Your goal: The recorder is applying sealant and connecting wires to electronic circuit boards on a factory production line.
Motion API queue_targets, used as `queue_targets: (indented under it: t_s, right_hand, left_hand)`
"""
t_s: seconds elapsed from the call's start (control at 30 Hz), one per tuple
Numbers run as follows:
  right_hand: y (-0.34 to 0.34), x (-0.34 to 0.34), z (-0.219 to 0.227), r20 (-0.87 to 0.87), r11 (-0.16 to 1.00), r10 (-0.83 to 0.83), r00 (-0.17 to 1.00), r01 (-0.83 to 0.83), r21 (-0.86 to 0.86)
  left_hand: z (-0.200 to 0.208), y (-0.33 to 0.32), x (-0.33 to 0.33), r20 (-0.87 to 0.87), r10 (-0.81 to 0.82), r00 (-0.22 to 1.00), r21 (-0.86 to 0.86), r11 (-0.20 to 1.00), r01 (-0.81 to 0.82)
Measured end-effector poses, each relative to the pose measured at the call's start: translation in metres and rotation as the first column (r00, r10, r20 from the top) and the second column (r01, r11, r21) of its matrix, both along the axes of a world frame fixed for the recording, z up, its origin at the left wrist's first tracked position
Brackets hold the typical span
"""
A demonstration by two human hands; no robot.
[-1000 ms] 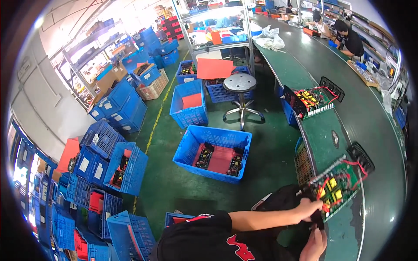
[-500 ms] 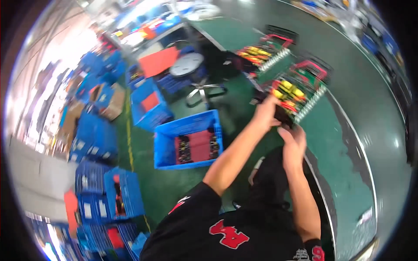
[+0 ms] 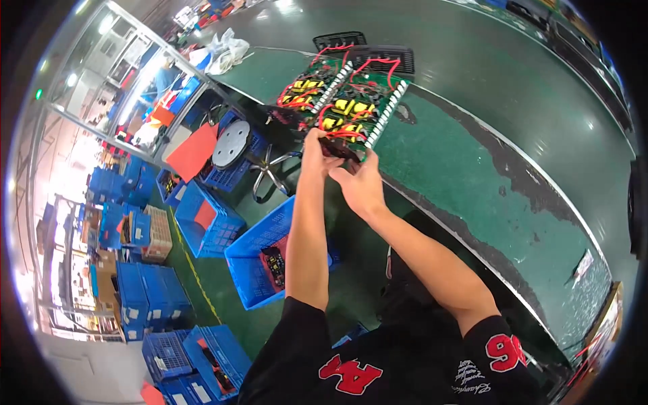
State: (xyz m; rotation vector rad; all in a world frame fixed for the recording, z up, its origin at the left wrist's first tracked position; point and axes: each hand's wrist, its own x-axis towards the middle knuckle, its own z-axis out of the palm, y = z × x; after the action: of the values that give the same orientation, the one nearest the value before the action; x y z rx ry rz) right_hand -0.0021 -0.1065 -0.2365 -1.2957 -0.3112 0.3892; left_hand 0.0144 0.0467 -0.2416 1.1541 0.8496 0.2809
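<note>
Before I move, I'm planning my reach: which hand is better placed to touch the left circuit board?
Probably the left hand: it is nearer the left circuit board, while the right hand sits farther right. Both hands are at the dark end panel of the right circuit board.

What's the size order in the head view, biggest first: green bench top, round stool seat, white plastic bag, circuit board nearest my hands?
1. Green bench top
2. Circuit board
3. Stool seat and plastic bag: too alike to rank

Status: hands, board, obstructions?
Left hand, right hand: gripping black end panel. Nearer circuit board: over green bench. Possible obstruction: second circuit board, close at left.
</note>
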Motion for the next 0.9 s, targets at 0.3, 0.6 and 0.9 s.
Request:
queue_targets:
  t_s: [0.3, 0.6, 0.9]
  right_hand:
    - [0.034, 0.018, -0.008, 0.001, 0.999, 0.012, 1.0, -0.012, -0.051]
    - [-0.216, -0.022, -0.01, 0.056, 0.999, 0.001, 0.998, 0.001, -0.032]
    - [-0.333, -0.054, -0.002, 0.147, 0.81, -0.506, 0.85, 0.527, -0.259]
  left_hand:
    - [-0.009, 0.018, 0.017, 0.087, -0.041, 0.995, -0.055, 0.997, 0.046]
    - [-0.014, -0.021, 0.007, -0.032, -0.1, 0.994, 0.22, 0.97, 0.105]
    - [-0.016, -0.017, 0.006, -0.129, -0.02, 0.991, 0.201, 0.978, 0.046]
